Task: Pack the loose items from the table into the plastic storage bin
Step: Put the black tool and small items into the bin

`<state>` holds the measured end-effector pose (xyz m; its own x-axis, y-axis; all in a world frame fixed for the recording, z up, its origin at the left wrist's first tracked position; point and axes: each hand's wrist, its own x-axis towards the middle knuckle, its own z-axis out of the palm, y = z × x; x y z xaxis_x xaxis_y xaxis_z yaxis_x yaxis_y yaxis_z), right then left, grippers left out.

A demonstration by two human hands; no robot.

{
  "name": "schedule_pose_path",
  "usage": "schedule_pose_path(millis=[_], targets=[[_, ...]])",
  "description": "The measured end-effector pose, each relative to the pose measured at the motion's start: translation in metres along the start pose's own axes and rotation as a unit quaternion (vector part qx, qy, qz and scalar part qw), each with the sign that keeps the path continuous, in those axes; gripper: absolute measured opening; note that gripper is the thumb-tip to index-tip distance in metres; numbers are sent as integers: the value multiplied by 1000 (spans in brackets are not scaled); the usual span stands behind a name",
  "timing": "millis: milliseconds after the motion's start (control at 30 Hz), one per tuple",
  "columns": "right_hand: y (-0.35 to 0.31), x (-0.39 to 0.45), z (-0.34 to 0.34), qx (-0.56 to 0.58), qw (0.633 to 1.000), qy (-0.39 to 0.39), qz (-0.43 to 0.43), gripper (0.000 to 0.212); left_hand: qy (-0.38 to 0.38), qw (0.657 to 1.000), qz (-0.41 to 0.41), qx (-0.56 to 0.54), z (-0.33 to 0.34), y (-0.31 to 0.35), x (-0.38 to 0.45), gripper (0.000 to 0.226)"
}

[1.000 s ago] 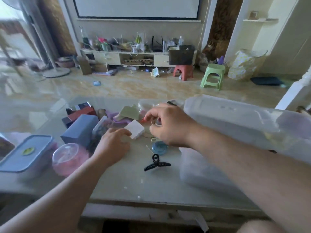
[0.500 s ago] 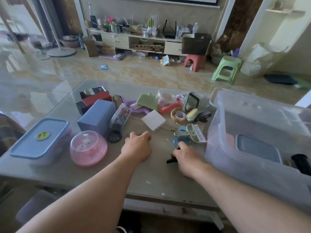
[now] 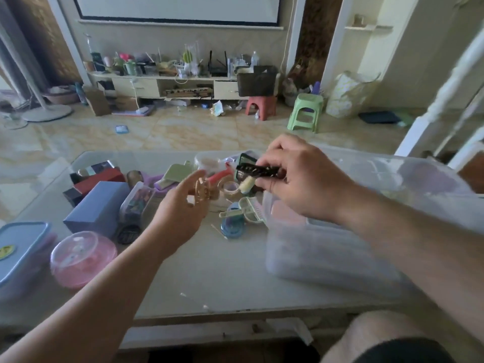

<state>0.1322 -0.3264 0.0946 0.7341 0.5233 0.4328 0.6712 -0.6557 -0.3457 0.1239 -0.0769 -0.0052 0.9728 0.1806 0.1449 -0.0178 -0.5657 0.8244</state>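
Observation:
My right hand (image 3: pixel 301 179) pinches a black hair claw clip (image 3: pixel 258 171), raised above the table at the left rim of the translucent plastic storage bin (image 3: pixel 327 247). The bin stands on the right of the table with a grey-lidded box dimly visible inside. My left hand (image 3: pixel 180 213) is lifted over the table's middle, and a small gold-coloured clip (image 3: pixel 197 192) sits between its thumb and fingers. Loose items lie behind my hands: a tape roll (image 3: pixel 230 188), a red-handled tool (image 3: pixel 218 176), a green mini brush and pan (image 3: pixel 248 208) and a blue round lid (image 3: pixel 231 227).
On the left of the table stand a blue box (image 3: pixel 98 206), a red box (image 3: pixel 102 177), a clear case of coloured bits (image 3: pixel 136 203), a pink domed container (image 3: pixel 82 258) and a blue-lidded container (image 3: pixel 21 247). Cotton swabs (image 3: pixel 220 231) lie near the front edge.
My right hand has picked the black claw clip off the table and lifted it toward the bin. My left hand rose from the table with the gold clip. The camera tilted up.

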Motion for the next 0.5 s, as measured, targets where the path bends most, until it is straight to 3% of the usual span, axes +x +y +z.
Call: schedule_pose_path(millis=[67, 133, 233, 333, 400, 500], targets=[[44, -11, -39, -44, 996, 26, 68, 21, -4, 999, 47, -28, 12, 43, 0, 36], [95, -27, -69, -99, 983, 1, 157, 20, -27, 996, 72, -52, 27, 85, 5, 44], [159, -53, -94, -182, 938, -129, 265, 18, -103, 986, 132, -23, 64, 139, 19, 55], [198, -71, -96, -210, 896, -226, 318, 7, -199, 965, 168, 29, 118, 178, 34, 44], [222, -73, -87, -210, 871, -274, 350, 19, -231, 953, 173, 95, 158, 197, 45, 32], [251, -72, -66, -226, 805, -379, 397, 38, -300, 926, 165, 162, 216, 210, 62, 24]])
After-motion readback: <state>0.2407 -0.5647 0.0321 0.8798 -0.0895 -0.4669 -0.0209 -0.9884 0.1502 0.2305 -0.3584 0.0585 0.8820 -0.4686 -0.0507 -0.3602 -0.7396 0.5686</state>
